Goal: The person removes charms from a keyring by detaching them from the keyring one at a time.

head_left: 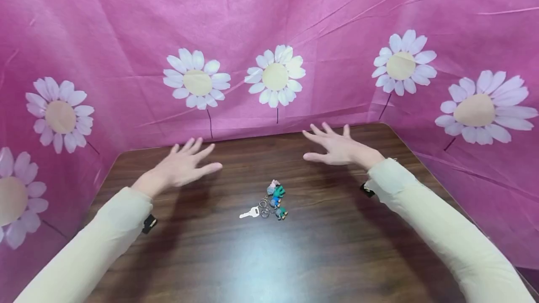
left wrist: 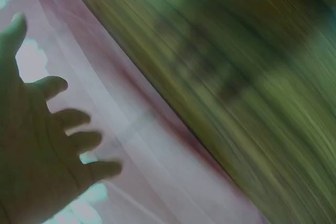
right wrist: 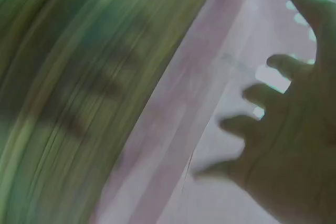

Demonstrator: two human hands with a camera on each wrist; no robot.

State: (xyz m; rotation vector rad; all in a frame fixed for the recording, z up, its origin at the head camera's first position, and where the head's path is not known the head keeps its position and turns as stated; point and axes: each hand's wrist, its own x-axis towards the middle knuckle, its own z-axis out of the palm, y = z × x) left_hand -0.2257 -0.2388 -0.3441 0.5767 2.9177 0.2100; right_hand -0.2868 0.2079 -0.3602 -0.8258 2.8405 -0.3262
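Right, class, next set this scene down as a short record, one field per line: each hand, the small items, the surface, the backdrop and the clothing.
Left hand: fingers spread, holding nothing
Right hand: fingers spread, holding nothing
Small items: key, metal rings and colourful charms, lying together
Surface: dark wood-grain table
Backdrop: pink cloth with white-petalled flowers
Clothing: pale sleeves on both arms

Below the centre of the head frame, a key (head_left: pixel 254 211) is set left of the figurines (head_left: pixel 279 192) on a table (head_left: pixel 202 247) backed by cloth (head_left: pixel 252 13), both flanked higher up by left hand (head_left: pixel 181 167) and right hand (head_left: pixel 337 148)
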